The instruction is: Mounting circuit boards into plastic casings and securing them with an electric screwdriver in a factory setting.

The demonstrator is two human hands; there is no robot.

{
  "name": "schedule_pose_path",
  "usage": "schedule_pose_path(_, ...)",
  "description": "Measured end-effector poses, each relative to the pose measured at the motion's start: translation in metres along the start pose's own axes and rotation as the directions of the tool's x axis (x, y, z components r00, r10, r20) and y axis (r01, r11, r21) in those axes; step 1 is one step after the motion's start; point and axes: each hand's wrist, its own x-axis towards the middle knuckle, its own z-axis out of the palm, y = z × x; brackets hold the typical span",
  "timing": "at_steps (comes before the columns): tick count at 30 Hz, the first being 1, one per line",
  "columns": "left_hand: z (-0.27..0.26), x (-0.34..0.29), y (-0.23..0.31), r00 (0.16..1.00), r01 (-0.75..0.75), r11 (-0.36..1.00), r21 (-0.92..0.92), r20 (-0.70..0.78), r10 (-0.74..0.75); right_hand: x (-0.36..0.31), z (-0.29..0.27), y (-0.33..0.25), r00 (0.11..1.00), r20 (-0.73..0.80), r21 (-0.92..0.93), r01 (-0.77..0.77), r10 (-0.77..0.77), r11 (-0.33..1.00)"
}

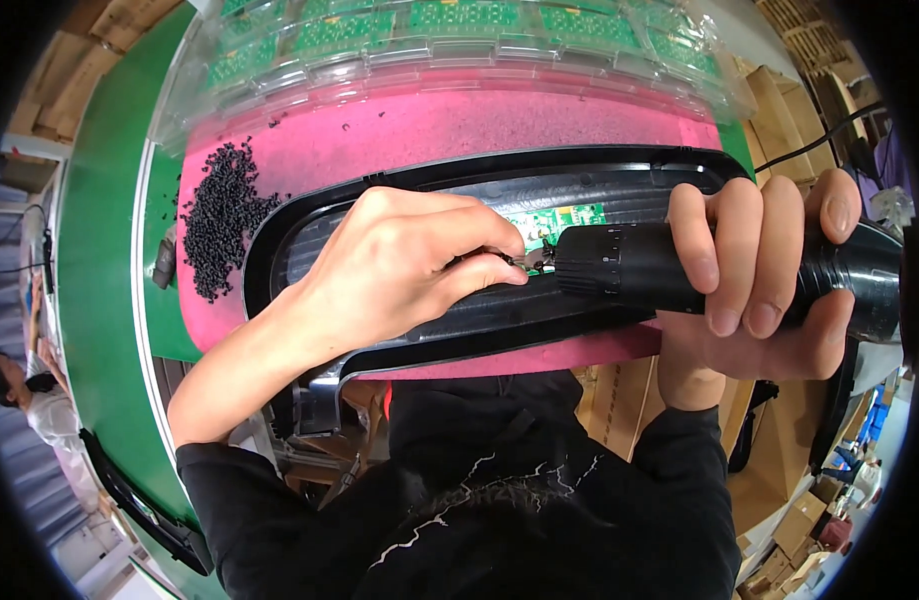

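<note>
My right hand (pixel 759 260) is wrapped around a black electric screwdriver (pixel 629 265), which lies sideways with its collar end toward my left hand. My left hand (pixel 409 250) is closed in a pinch just short of that end. Small dark pieces that look like black screws (pixel 542 254) show between its fingertips and beside the collar. Beneath both hands is a long black plastic housing (pixel 459 320), its inside facing up. A green circuit board (pixel 574 215) lies in it, partly hidden by my fingers and the screwdriver. The screwdriver's very tip cannot be made out.
A heap of small black screws (pixel 219 225) lies on the pink mat (pixel 369 125) to the left. Clear plastic trays of green boards (pixel 459 20) stand at the back. The green table (pixel 109 250) runs along the left. Cardboard boxes (pixel 779 440) are at the right; another person (pixel 34 390) is far left.
</note>
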Motion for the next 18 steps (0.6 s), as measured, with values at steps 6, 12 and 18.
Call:
schedule_pose_path(6, 0.003, -0.001, -0.004, 1.000, -0.006, 0.997, 0.072, 0.010, 0.005, -0.002, -0.004, 0.008, 0.998, 0.054, -0.054, 0.036, -0.033, 0.998)
schedule_pose_path(12, 0.001, 0.001, 0.000, 0.996, 0.049, 0.998, 0.051, 0.076, -0.052, 0.002, -0.016, -0.002, 0.987, 0.155, -0.067, 0.042, -0.031, 0.997)
schedule_pose_path(18, 0.001, 0.006, 0.006, 0.968, 0.157, 0.969, 0.188, 0.167, -0.189, 0.002, -0.028, -0.031, 0.998, -0.058, -0.281, -0.051, 0.036, 0.958)
